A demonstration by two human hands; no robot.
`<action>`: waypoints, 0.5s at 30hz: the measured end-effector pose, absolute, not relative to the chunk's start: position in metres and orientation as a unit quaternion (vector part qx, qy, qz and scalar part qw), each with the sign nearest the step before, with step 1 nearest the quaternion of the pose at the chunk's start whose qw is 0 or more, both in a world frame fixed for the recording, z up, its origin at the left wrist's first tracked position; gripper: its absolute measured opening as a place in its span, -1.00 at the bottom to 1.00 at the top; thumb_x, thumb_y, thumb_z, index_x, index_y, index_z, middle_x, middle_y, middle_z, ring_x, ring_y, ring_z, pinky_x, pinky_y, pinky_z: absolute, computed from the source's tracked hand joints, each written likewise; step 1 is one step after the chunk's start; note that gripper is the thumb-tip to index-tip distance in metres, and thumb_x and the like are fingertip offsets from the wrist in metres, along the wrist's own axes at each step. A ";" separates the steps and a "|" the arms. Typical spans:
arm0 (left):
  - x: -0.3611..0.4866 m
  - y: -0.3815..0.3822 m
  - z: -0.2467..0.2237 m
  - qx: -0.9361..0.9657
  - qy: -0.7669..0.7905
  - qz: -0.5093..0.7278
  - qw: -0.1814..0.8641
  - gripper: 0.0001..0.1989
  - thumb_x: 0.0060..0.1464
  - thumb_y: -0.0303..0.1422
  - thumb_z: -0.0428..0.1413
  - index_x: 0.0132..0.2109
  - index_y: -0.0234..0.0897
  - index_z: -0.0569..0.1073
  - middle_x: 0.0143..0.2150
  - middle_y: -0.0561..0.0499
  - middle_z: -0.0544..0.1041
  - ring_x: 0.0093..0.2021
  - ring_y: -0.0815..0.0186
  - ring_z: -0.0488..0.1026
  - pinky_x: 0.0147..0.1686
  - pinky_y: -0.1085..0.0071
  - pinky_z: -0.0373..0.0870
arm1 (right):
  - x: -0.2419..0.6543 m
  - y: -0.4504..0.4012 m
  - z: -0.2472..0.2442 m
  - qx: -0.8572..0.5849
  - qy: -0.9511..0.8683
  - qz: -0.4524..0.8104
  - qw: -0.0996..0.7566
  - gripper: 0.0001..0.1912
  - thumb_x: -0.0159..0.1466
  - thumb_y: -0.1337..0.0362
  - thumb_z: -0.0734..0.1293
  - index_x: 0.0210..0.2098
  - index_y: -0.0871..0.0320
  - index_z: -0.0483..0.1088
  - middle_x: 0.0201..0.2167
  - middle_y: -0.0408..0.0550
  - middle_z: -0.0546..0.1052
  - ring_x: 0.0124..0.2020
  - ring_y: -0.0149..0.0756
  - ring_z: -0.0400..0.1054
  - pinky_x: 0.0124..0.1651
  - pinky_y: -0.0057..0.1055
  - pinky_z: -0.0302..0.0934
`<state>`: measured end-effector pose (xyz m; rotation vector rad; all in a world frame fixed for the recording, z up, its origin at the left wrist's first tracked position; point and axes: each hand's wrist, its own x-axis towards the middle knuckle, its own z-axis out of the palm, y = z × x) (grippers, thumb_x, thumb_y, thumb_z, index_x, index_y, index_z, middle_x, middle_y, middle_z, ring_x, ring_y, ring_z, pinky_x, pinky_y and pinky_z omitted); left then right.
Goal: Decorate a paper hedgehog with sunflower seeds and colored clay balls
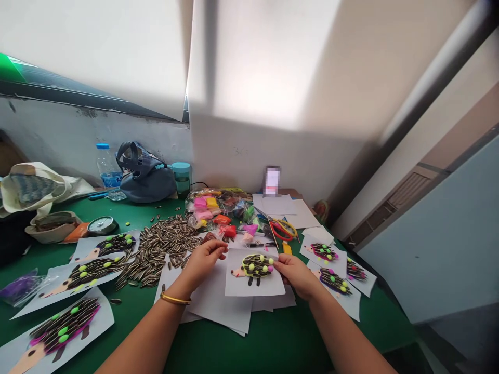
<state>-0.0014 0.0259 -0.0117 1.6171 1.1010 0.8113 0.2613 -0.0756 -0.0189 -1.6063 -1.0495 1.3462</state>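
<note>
My right hand (294, 275) grips the right edge of a white card (237, 285) between thumb and fingers. The card bears a hedgehog (255, 266) with a pinkish clay face, sunflower seed spines, and yellow-green and pink clay dots. My left hand (206, 261), with a gold bangle (175, 299) at its wrist, is closed beside the card's upper left corner. Its thumb and fingertips come together; whether anything small is between them is hidden. Loose white sheets (222, 306) lie under both hands. A pile of sunflower seeds (163, 244) spreads left of my left hand.
Finished-looking hedgehog cards lie left (103, 311) and right (354, 304) on the green table (249, 353). Behind are bagged coloured clay (206, 208), scissors (283, 228), a phone (272, 181), a blue bag (148, 182), a bottle (111, 176) and a round tin (101, 225).
</note>
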 end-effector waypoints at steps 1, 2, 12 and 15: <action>0.000 0.025 -0.012 0.657 0.448 0.335 0.505 -0.68 0.04 -0.17 0.08 -0.17 -0.28 0.54 -0.22 -0.06 0.58 -0.29 0.21 0.54 -0.24 0.34 0.39 | 0.262 -0.077 -0.019 -0.629 -0.409 0.531 0.394 -0.53 0.02 -0.08 0.43 -0.46 0.11 0.17 -0.63 -0.32 0.26 -0.64 -0.54 0.05 -0.57 -0.54 -0.09; 0.001 0.024 -0.012 0.653 0.444 0.336 0.513 -0.66 0.05 -0.15 0.07 -0.16 -0.29 0.54 -0.23 -0.07 0.58 -0.29 0.22 0.53 -0.25 0.34 0.39 | 0.262 -0.077 -0.020 -0.626 -0.405 0.533 0.399 -0.53 0.02 -0.08 0.43 -0.47 0.12 0.18 -0.63 -0.31 0.25 -0.64 -0.54 0.05 -0.57 -0.54 -0.09; 0.003 0.015 -0.007 0.755 0.433 0.276 0.407 -0.66 0.06 -0.08 0.05 -0.34 -0.28 0.51 -0.42 0.04 0.47 -0.35 0.25 0.38 -0.35 0.42 0.26 | 0.252 -0.081 -0.015 -0.616 -0.413 0.533 0.406 -0.57 0.02 -0.06 0.44 -0.48 0.14 0.26 -0.62 -0.29 0.27 -0.63 -0.53 0.04 -0.59 -0.53 -0.12; 0.003 0.016 -0.005 0.750 0.434 0.279 0.414 -0.58 0.10 -0.03 -0.01 -0.40 -0.28 0.49 -0.46 0.03 0.45 -0.38 0.25 0.37 -0.38 0.41 0.24 | 0.253 -0.086 -0.013 -0.629 -0.409 0.520 0.408 -0.58 0.03 -0.04 0.44 -0.49 0.14 0.26 -0.62 -0.28 0.28 -0.62 -0.52 0.07 -0.58 -0.53 -0.09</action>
